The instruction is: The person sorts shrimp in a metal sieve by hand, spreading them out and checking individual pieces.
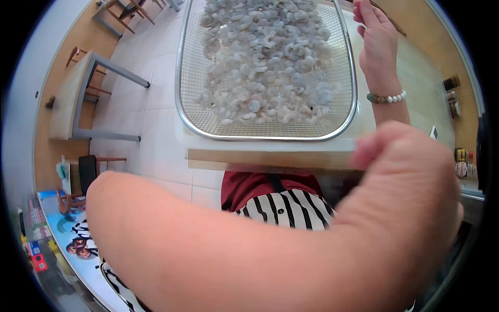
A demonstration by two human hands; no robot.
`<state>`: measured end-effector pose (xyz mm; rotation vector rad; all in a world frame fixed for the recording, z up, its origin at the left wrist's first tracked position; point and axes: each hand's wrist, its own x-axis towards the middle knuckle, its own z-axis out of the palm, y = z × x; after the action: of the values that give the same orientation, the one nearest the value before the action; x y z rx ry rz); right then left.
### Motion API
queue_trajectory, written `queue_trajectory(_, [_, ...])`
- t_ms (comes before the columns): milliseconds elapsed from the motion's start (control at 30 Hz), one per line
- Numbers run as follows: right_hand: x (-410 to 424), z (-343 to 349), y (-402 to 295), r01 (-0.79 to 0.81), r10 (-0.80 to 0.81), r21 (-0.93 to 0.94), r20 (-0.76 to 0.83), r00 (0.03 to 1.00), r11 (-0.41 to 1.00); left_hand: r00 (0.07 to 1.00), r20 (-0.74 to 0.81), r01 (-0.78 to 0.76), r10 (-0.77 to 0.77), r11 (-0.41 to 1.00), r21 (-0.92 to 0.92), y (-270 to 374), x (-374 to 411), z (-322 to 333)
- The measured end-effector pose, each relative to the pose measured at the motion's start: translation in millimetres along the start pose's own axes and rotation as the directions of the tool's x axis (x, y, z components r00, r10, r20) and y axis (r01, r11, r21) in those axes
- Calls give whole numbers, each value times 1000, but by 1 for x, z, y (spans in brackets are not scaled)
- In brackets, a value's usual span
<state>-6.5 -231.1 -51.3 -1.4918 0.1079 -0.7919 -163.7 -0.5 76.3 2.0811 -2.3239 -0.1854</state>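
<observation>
A metal wire-mesh basket (190,89) stands before me, holding a heap of peeled raw shrimp (265,66). My right hand (377,37) is beyond the basket's right rim, with its fingers bent. A beaded bracelet (386,97) circles that wrist. Nothing shows in the fingers, but their inner side is partly hidden. My left arm (249,261) crosses close below the camera, its elbow at the left. At its end, my left hand (409,160) is blurred and curled in front of the right forearm; its palm is hidden, so any hold cannot be seen.
The basket rests on a white surface at a table's wooden edge (269,158). A pale tabletop (425,89) extends right, with jars (463,155) along the wall. Across the tiled floor (128,113) at left stand another table (72,101) and chairs (88,171).
</observation>
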Motion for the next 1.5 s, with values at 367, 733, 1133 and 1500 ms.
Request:
queue_trajectory(367, [-9, 14, -17, -35, 38, 128, -17, 999, 991, 550, -327, 731, -768, 633, -256, -173, -76, 20])
queue_trajectory(733, [-10, 20, -27, -56, 58, 44, -49, 997, 997, 335, -190, 393, -923, 320, -862, -248, -93, 36])
queue_trajectory(1133, [-9, 17, -25, -34, 35, 45, -30, 999, 998, 541, -11, 345, -841, 233, -909, -215, -24, 61])
queue_trajectory(1500, [-8, 19, -28, -15, 16, 67, -17, 1000, 998, 683, -148, 587, -715, 658, -472, -204, -49, 73])
